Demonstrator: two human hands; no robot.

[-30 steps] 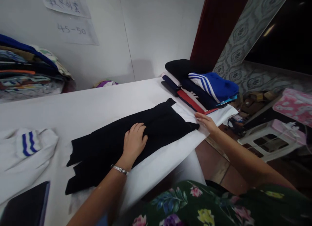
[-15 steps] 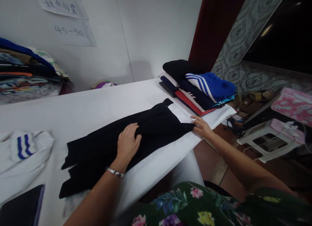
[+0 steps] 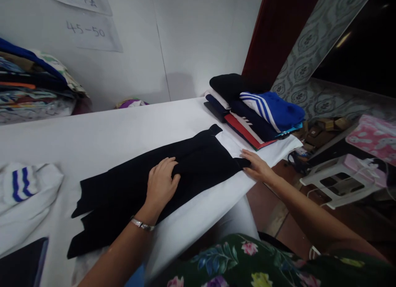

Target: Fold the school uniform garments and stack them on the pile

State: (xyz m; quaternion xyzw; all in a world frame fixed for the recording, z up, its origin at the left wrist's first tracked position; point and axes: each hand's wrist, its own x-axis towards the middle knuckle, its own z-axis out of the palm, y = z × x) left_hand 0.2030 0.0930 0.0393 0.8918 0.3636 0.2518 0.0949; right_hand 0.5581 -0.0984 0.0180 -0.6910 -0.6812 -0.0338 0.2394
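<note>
A black garment [image 3: 198, 159] lies spread lengthwise on the white-covered table [image 3: 123, 130]. Two separate ends point left, and two narrow tabs stick out at its right end with white table cover between them. My left hand [image 3: 161, 181] rests on the middle of the garment, fingers laid out and thumb apart, beside a small raised fold in the cloth. At the near right corner, my right hand [image 3: 258, 166] touches the narrow tab, its fingers stretched out on the tab and table edge. Part of that tab is hidden under the hand.
Folded clothes [image 3: 250, 117], a blue striped piece on top, are piled at the table's right end. A white garment with blue stripes [image 3: 31, 200] and a dark flat item [image 3: 23, 264] lie left. Another clothes stack [image 3: 34, 84] stands far left; a white stool [image 3: 343, 179] is right.
My right hand's fingers have straightened and flattened over the tab at the corner. My left hand stays on the garment. The view has shifted slightly.
</note>
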